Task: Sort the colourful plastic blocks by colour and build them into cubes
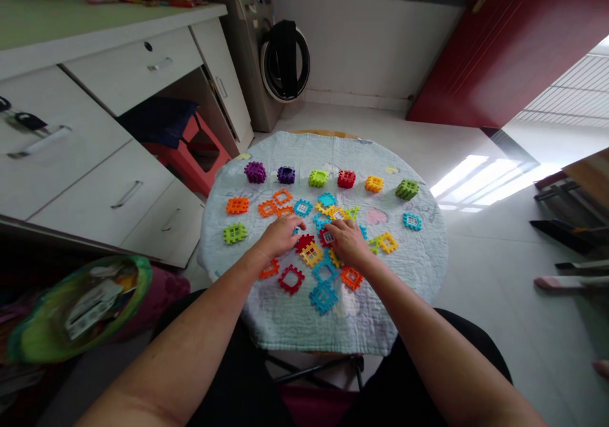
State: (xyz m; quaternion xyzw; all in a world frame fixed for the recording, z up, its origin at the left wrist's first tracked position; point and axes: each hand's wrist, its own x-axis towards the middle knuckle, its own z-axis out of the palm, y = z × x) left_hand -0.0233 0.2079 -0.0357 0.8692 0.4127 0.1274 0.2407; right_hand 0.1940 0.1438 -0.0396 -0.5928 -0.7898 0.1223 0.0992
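Note:
Many flat, toothed plastic building tiles in several colours lie spread over a small round table covered with a pale quilted cloth (419, 268). My left hand (280, 235) rests palm down among the tiles, its fingertips curled beside a red tile (304, 242). My right hand (348, 242) lies next to it, fingers pinched round a red tile with a white window (327, 236). A yellow tile (311, 254) sits just below both hands. Assembled cubes stand in a row at the far side: a purple cube (255, 172), a red cube (346, 178), a green cube (407, 189) and others.
White drawers and a desk (95, 160) stand at the left, with a red stool (195, 154) under the desk. A washing machine (280, 59) is behind, a red door (499, 46) at the right. A green bag (80, 306) lies by my left knee.

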